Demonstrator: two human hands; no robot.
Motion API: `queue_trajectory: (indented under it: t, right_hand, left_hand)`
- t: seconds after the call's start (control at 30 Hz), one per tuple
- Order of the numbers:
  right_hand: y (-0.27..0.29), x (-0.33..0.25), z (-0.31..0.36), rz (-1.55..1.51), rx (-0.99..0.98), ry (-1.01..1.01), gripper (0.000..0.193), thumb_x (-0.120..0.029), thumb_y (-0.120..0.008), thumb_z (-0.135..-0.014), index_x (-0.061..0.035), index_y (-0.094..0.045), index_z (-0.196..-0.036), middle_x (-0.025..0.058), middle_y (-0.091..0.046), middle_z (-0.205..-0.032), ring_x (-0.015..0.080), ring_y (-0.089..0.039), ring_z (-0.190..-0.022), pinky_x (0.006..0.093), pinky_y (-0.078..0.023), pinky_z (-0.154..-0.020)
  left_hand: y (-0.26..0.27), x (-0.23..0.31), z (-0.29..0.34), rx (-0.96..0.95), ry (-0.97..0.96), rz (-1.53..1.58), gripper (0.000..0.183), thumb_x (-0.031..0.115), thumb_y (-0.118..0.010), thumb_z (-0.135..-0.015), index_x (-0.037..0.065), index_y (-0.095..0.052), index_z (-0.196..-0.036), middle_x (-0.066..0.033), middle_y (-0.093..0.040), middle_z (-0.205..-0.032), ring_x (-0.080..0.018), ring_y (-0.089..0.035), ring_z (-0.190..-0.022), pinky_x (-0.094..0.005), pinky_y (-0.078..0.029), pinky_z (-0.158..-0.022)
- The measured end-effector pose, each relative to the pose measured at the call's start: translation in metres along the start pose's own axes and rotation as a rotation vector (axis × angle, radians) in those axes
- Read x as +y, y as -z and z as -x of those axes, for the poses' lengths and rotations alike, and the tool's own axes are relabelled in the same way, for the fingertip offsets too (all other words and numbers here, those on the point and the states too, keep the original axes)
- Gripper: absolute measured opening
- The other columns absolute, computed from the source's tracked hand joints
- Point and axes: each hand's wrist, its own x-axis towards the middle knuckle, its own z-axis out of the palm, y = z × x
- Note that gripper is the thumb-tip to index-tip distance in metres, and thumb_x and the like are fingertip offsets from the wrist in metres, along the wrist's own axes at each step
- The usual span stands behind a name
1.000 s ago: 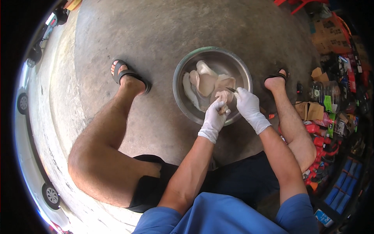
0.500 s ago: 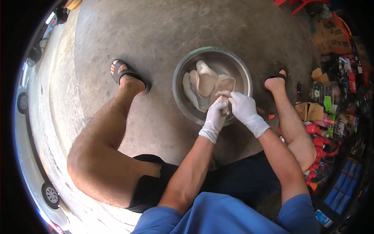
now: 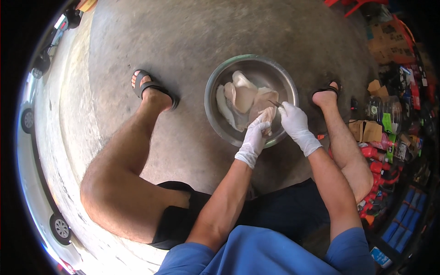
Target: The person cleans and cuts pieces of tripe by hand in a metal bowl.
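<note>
In the steel basin [image 3: 213,120] lie several pale, cream-to-pink fleshy pieces [image 3: 243,97], curved like ears; their exact kind is not clear. My left hand [image 3: 253,139], in a white glove, grips a similar wrinkled fleshy piece [image 3: 266,116] over the near side of the basin. My right hand [image 3: 294,120], also gloved, is closed on a thin dark pointed tool [image 3: 275,103], a small blade or tweezers, I cannot tell which. The tool's tip points left, just above the held piece and apart from my left hand.
The basin stands on a concrete floor [image 3: 174,41] between my sandalled feet. Along the right are cardboard boxes [image 3: 389,43], red bottles [image 3: 376,166], clear plastic containers [image 3: 392,110] and a blue-slotted rack [image 3: 404,215]. A red plastic chair [image 3: 353,5] stands far right, a parked car [image 3: 39,183] far left.
My right hand has drawn right and slightly up, taking the tool off the held piece. The left hand stays nearly in place, and more of its piece shows.
</note>
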Motion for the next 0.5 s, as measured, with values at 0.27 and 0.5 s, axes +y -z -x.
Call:
queue_trajectory:
  t: [0.27, 0.5]
  right_hand:
    - [-0.015, -0.002, -0.007, -0.945, -0.333, -0.407, 0.017, -0.018, -0.062, -0.089, -0.0021, -0.064, -0.095, -0.0001, -0.059, -0.068, 0.0071, -0.052, -0.054, 0.0223, -0.039, -0.047]
    - [-0.016, -0.009, -0.015, -1.081, -0.257, -0.427, 0.015, -0.013, -0.061, -0.09, -0.0042, -0.062, -0.101, -0.0016, -0.06, -0.072, 0.005, -0.048, -0.048, 0.0204, -0.036, -0.044]
  left_hand:
    - [-0.008, -0.002, -0.001, 0.115, -0.162, -0.327, 0.047, 0.007, -0.06, -0.087, 0.0, -0.049, -0.132, 0.0009, -0.061, -0.099, -0.0055, -0.053, -0.076, -0.0184, -0.04, -0.061]
    - [0.015, 0.01, -0.002, 0.034, 0.097, 0.037, 0.03, 0.011, -0.062, -0.087, 0.006, -0.058, -0.117, 0.001, -0.062, -0.092, -0.0078, -0.056, -0.077, -0.0217, -0.044, -0.067]
